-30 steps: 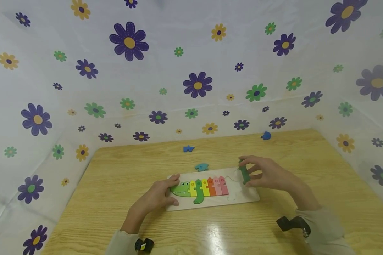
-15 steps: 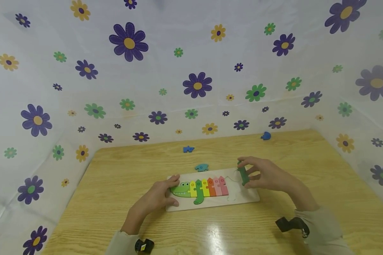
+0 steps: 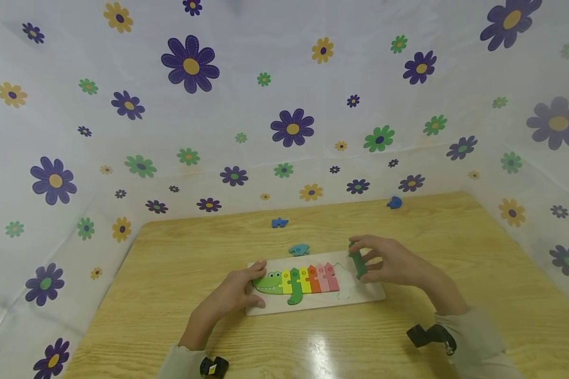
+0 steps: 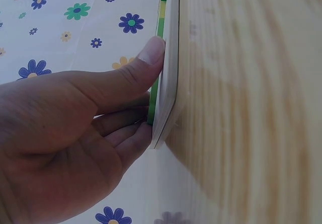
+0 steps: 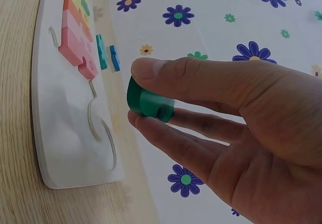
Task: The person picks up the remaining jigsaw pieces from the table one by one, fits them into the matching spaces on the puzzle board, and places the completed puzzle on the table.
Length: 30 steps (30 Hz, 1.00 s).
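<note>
A pale crocodile puzzle board (image 3: 367,293) lies on the table with several coloured pieces set in it, from the green crocodile head (image 3: 267,282) to the pink pieces (image 3: 329,276). At its left end my left hand (image 3: 232,289) holds the board, thumb near the front edge and fingers towards the back. My right hand (image 3: 393,260) pinches a dark green puzzle piece (image 3: 357,264) between thumb and fingers, tilted above the board's right part. In the right wrist view that green piece (image 5: 148,103) is off the board, and outlined bare slots show beyond the pink pieces.
A teal puzzle piece (image 3: 299,249) lies just behind the board. Farther back are a blue piece (image 3: 280,223) and another, rounder blue piece (image 3: 394,202) near the table's back edge. Flower-printed white sheeting (image 3: 246,131) encloses the wooden table (image 3: 194,247).
My right hand has shifted slightly left and towards me with the green puzzle piece. The left hand and the board hold their place.
</note>
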Tool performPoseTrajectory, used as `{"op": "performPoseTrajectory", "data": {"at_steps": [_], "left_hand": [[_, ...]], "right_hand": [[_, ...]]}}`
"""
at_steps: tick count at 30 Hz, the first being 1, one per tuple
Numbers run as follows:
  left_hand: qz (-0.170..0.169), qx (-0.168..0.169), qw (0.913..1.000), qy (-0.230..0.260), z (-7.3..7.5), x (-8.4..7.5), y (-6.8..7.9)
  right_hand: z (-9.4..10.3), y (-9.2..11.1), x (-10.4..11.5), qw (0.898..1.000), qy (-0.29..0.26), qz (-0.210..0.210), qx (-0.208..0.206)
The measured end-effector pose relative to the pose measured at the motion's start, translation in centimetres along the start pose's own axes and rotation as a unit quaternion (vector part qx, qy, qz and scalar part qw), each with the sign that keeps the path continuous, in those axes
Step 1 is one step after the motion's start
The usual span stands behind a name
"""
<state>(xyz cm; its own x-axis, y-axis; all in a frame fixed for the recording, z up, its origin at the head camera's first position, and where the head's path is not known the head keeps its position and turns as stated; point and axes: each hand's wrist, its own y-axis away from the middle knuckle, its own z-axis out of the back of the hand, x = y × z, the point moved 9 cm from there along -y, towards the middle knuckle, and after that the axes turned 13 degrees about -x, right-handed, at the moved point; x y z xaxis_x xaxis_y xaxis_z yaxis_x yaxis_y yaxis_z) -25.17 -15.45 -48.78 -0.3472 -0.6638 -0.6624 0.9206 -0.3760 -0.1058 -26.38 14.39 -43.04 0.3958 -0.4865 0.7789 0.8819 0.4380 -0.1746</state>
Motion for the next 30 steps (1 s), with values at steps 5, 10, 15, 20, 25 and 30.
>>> {"op": "performPoseTrajectory", "data": {"at_steps": [5, 10, 15, 20, 25, 30], "left_hand": [[-0.002, 0.000, 1.0000, 0.003, -0.04, 0.00, 0.05], [0.001, 0.003, 1.0000, -0.001, -0.04, 0.12, 0.10], [0.001, 0.002, 1.0000, 0.000, 0.06, 0.11, 0.11], [0.000, 0.001, 1.0000, -0.001, 0.05, 0.13, 0.12], [0.000, 0.001, 1.0000, 0.000, 0.05, 0.10, 0.13], [0.000, 0.002, 1.0000, 0.000, 0.03, 0.11, 0.15]], "right_hand": [[-0.32, 0.00, -0.15, 1.000, -0.004, -0.003, 0.006], [-0.52, -0.11, -0.15, 1.000, 0.003, -0.007, 0.011], [-0.64, -0.19, -0.07, 1.000, 0.012, -0.012, 0.010], [-0.73, -0.22, -0.03, 1.000, 0.014, -0.014, 0.008], [-0.86, -0.25, -0.13, 1.000, 0.017, -0.017, 0.006], [-1.02, -0.27, -0.11, 1.000, 0.023, -0.016, 0.010]]}}
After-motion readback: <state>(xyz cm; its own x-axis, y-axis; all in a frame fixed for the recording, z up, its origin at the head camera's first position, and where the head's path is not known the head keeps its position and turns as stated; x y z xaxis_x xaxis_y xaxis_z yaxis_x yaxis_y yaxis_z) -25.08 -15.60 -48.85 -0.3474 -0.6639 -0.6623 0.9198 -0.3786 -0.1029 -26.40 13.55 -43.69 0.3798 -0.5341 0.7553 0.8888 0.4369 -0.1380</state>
